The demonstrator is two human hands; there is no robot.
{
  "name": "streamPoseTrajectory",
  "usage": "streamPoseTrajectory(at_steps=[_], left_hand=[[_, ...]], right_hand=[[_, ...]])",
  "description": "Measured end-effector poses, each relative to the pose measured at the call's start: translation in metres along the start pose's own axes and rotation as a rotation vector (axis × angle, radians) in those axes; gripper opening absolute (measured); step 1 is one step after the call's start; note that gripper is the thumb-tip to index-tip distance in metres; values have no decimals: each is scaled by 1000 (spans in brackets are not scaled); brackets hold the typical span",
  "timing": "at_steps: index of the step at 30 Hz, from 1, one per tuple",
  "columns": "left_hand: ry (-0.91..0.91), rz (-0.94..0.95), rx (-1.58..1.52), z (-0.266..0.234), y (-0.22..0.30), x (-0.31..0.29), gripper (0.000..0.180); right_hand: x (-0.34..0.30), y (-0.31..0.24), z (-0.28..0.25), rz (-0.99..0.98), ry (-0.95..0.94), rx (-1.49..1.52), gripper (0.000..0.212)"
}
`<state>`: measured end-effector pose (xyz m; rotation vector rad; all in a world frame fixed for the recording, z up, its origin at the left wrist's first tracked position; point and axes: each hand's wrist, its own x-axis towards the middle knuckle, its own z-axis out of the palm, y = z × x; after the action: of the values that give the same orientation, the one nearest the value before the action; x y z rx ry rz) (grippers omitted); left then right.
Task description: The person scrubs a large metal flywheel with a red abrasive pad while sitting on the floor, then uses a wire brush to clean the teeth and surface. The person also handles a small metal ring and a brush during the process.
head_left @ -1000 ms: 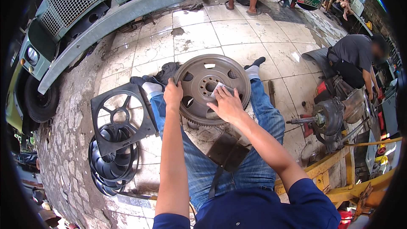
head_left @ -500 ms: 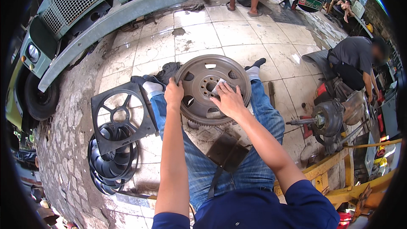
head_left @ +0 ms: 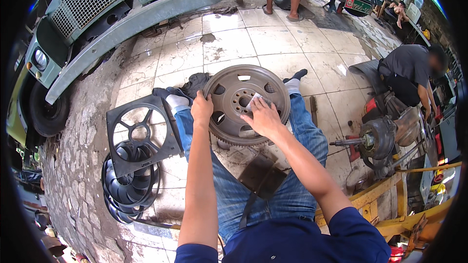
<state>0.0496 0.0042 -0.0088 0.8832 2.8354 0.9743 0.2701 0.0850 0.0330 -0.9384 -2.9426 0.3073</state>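
A toothed metal flywheel (head_left: pixel 225 129) stands tilted between my outstretched legs, with its drilled centre facing me. My left hand (head_left: pixel 201 108) grips its left rim, fingers closed round the edge. My right hand (head_left: pixel 265 118) presses a small light grey sheet (head_left: pixel 253 99), which looks like folded sandpaper, against the face just right of the centre holes. The right fingers cover most of the sheet, so its full size is hidden. Below the flywheel, a dark flat pouch-like piece (head_left: pixel 262 175) with a strap lies between my thighs.
A black fan shroud (head_left: pixel 173 139) and a black fan (head_left: pixel 127 179) lie to my left. On the right are a greasy gearbox-like assembly (head_left: pixel 378 139) and a yellow metal frame (head_left: pixel 385 187). A co-worker (head_left: pixel 407 70) bends beyond them. A green vehicle's bumper (head_left: pixel 141 24) spans the upper left.
The whole view has shifted slightly. Both hands, the grey sheet and the flywheel keep nearly the same places relative to each other.
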Motion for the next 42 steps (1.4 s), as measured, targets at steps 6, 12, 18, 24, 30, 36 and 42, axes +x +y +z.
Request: streamPoseTrajectory(at_steps=[6,12,18,24,30,36,42], left_hand=[[17,12,2,1,-4,2,41],[18,26,11,0,-2,0,41],[13,12,20,0,-1,1,42],[3,13,22,0,-2,2,42],[6,16,18,1,-2,3,42],[-4,0,21,-2,-2,1,43],[-7,0,15,-1,-2,2,44]], right_hand=[[-6,2,-6,-54,-38,15,75],[-4,2,1,-43,-29,0,75],[2,6,-7,-41,-57,33,74],[-2,4,5,-38,-5,57,74],[4,6,3,-35,-5,31,75],[-7,2,0,-50,-35,9,75],[0,2,2,-15,-12,32,73]])
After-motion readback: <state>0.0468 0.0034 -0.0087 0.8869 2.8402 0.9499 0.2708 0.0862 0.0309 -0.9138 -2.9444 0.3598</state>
